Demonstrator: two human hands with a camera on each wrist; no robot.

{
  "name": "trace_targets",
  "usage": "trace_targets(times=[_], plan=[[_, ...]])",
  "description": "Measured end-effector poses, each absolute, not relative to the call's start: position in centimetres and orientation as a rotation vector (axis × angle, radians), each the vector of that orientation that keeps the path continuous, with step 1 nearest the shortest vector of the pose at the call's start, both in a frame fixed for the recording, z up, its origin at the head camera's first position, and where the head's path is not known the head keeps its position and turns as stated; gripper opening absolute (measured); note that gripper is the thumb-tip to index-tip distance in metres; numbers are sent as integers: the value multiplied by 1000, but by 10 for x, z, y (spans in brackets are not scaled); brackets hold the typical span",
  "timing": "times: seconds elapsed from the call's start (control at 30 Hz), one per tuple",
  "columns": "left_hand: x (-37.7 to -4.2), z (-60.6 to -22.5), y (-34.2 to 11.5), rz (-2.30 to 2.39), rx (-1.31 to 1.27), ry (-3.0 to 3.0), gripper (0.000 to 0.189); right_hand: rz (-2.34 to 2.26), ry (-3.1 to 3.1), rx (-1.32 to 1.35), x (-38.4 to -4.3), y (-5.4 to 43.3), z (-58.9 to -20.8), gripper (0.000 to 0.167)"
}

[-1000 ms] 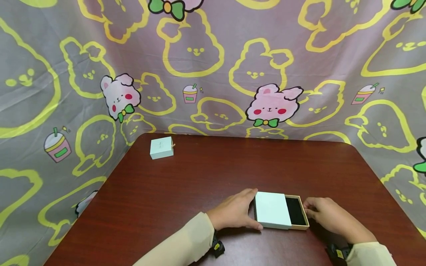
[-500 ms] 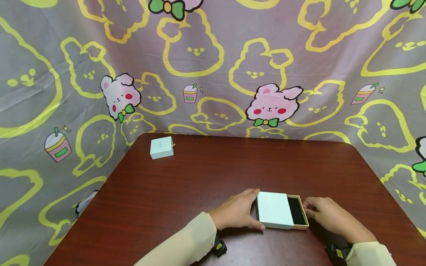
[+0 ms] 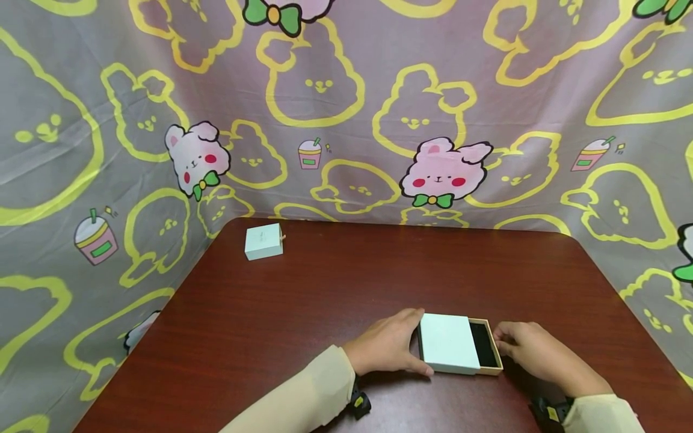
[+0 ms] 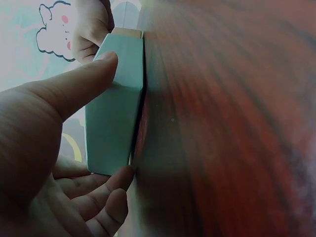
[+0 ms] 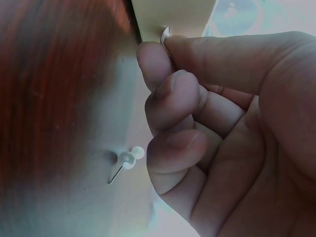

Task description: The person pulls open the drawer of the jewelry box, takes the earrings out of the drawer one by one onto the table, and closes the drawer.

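Reddish-brown table (image 3: 325,282): two-handed hold at near side, right of centre.
Left hand (image 3: 387,346) and right hand (image 3: 533,349) both grasping: left round the left end of a pale green sleeve (image 3: 449,343); drawer (image 3: 490,371) protruding rightward, black interior exposed; small tab (image 5: 166,35) pinched by the right.

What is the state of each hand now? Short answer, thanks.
Left hand: holding the pale box sleeve.
Right hand: pinching the pull tab of the drawer.
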State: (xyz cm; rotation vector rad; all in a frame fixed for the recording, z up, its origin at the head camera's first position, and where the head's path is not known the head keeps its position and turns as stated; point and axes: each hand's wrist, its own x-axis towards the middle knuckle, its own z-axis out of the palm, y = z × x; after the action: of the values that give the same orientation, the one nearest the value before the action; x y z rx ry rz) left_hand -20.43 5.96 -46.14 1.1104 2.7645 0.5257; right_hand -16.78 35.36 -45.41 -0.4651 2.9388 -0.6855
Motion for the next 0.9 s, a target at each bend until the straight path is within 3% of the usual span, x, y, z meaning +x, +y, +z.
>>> trace_targets(times=[0.9], plan=[[-203,-459,71,468,1123,2759,110,-704,2922,-470,-166,353,-453,18]])
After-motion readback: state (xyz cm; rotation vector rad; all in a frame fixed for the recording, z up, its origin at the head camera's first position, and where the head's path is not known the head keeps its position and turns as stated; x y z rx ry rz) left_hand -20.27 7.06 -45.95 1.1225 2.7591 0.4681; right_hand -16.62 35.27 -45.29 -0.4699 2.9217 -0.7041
